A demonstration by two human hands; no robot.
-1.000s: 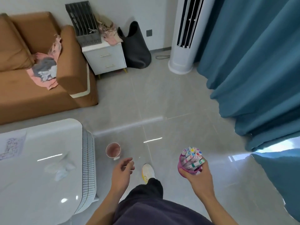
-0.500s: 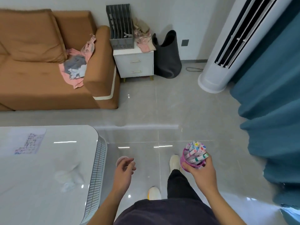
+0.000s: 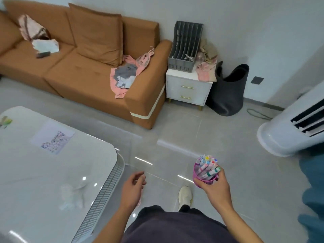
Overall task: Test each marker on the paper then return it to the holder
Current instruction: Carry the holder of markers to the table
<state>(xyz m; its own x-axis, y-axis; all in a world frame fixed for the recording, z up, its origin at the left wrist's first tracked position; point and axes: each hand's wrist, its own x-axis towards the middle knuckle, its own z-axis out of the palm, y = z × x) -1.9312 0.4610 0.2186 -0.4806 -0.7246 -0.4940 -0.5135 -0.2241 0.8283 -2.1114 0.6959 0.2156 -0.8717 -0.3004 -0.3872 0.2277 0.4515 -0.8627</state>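
Table corner (image 3: 103, 151) nearer now — holder (image 3: 196, 174) in right hand (image 3: 216, 188), open floor (image 3: 168, 160) between

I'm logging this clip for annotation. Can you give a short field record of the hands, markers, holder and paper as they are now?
left hand: holds nothing, fingers loosely curled, beside the table edge
right hand: grips the pink round holder
white markers with coloured caps: all bundled in the holder, none taken out
white paper sheet with coloured marks: lies flat on the glossy white table, apart from both hands
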